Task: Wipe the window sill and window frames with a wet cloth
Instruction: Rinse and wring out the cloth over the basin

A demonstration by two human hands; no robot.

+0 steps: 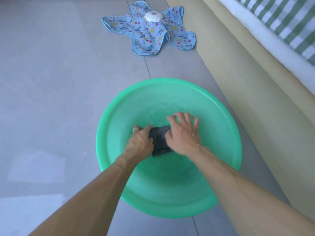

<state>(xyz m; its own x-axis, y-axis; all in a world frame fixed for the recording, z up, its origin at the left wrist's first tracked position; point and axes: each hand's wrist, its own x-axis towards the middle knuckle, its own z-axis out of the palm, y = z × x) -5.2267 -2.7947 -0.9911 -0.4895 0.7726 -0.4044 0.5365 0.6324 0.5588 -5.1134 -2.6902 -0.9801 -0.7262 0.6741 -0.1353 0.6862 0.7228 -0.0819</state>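
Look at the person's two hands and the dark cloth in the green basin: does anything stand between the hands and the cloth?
Nothing visible does. The left hand grips the dark cloth and the right hand presses on it, inside the green basin.

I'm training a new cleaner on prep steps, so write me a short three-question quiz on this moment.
1. True or false: the dark cloth lies on the floor tiles.
2. Which hand wears a ring?
3. The white object rests on: A) the green basin B) the fish-print fabric C) bare tiles.

Key:
1. False; it is inside the basin, between both hands.
2. The left hand; the right hand shows none.
3. B.
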